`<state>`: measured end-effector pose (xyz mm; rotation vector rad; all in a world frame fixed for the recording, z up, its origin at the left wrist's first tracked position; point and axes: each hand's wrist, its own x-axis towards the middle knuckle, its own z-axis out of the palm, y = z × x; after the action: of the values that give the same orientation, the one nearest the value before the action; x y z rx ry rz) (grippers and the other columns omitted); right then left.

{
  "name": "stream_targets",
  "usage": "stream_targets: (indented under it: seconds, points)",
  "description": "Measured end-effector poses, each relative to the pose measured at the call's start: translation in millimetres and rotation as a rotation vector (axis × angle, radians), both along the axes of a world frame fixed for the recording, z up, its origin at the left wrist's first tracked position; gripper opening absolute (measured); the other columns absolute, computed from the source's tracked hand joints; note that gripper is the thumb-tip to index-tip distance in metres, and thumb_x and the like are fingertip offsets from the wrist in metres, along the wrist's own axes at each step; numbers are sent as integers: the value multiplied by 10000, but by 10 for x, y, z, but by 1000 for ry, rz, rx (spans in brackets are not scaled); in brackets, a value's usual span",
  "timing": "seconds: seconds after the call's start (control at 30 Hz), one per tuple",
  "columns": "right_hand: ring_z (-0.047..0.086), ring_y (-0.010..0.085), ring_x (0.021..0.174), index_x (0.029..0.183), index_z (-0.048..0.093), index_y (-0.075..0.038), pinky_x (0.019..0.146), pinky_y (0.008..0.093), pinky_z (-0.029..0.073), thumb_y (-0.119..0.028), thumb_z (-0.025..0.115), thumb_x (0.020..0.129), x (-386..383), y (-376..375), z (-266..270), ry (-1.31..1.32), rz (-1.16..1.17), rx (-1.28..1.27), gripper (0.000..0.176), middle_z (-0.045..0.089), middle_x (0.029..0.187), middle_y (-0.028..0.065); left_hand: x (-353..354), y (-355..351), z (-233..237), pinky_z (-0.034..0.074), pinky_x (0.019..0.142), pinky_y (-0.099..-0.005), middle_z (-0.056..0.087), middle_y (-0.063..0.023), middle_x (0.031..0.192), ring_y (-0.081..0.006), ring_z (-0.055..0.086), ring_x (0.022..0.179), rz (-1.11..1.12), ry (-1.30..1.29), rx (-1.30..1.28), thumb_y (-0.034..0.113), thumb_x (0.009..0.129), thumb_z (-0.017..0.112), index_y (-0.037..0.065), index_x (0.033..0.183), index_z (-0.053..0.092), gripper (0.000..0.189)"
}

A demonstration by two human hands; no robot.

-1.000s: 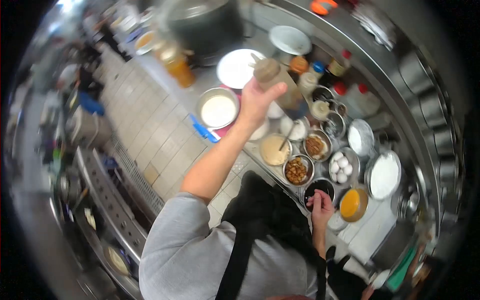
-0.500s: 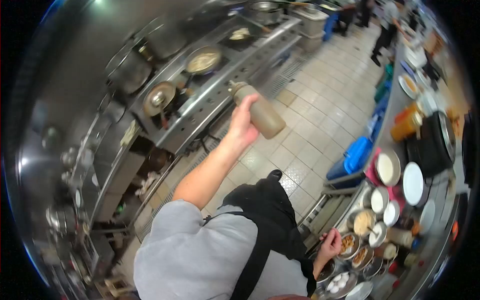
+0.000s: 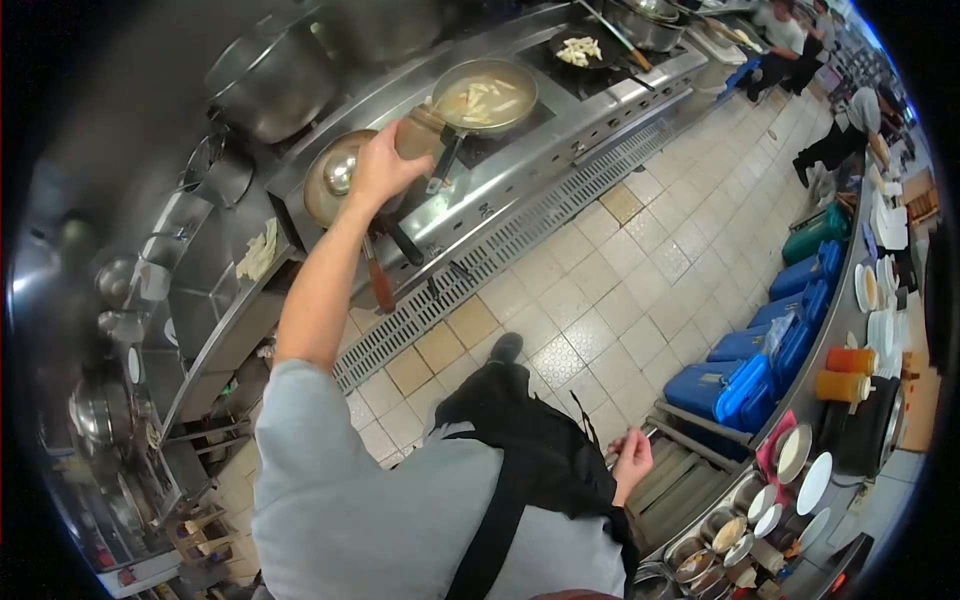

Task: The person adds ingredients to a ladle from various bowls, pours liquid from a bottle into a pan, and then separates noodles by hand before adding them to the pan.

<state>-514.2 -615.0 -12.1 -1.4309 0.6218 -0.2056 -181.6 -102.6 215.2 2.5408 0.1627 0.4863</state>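
My left hand [image 3: 388, 170] is wrapped round a brownish squeeze bottle [image 3: 419, 130], held tilted at the edge of a pan [image 3: 487, 97] on the stove. In that pan, pale strips lie in a cloudy liquid. Just left of the bottle is a wide pan [image 3: 322, 186] with a shiny metal ladle bowl [image 3: 340, 172] in it. My right hand [image 3: 630, 459] hangs low by my side near the counter, fingers curled; whatever they hold, if anything, is too small to make out.
A dark pan [image 3: 579, 48] with pale pieces sits further along the stove [image 3: 600, 105]. Blue bins [image 3: 722, 388] line the counter on the right, with bowls of ingredients [image 3: 722, 530] on top. Several people [image 3: 855, 125] stand at the far end. A floor drain grate [image 3: 500, 250] runs along the stove.
My left hand has carried the squeeze bottle from over the floor to the pan on the stove. My right hand has moved away from the ingredient bowls, and my view has turned towards the stove.
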Motion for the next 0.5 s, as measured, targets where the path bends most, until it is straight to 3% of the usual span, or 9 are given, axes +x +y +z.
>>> stream_targets:
  seconds: [0.03, 0.1, 0.2, 0.33, 0.5]
  points:
    - [589, 112, 598, 1019, 652, 21, 546, 251, 494, -162, 616, 984, 178, 217, 110, 20, -4, -6, 190, 628, 708, 58, 202, 174, -75, 530, 892, -434, 686, -211, 1109, -370, 659, 1041, 17, 36, 51, 277, 644, 793, 40, 1239, 605, 667]
    - [613, 105, 656, 1061, 655, 33, 585, 251, 511, -164, 622, 980, 495, 578, 381, 88, 270, -187, 216, 654, 754, 64, 560, 424, -134, 532, 889, -440, 688, -211, 1098, -370, 660, 1040, 46, 160, 168, 257, 658, 782, 39, 1216, 610, 624]
    - [628, 96, 706, 1084, 660, 33, 615, 245, 518, -154, 622, 977, 722, 724, 472, 190, 440, -312, 219, 673, 798, 73, 999, 634, -170, 539, 883, -448, 693, -206, 1078, -369, 664, 1034, 84, 368, 381, 216, 687, 761, 40, 1168, 623, 531]
    - [630, 100, 703, 1074, 664, 28, 606, 258, 525, -141, 611, 979, 729, 722, 354, 257, 279, -301, 201, 674, 801, 71, 1444, 804, -354, 552, 874, -444, 698, -188, 1078, -353, 673, 1031, 72, 547, 574, 173, 739, 741, 45, 1128, 647, 421]
    - [608, 103, 692, 1052, 660, 19, 610, 255, 516, -147, 607, 982, 650, 759, 298, 275, 129, -241, 188, 647, 774, 48, 1807, 881, -627, 557, 862, -438, 703, -182, 1079, -339, 684, 1019, 12, 553, 657, 160, 752, 744, 47, 1114, 654, 390]
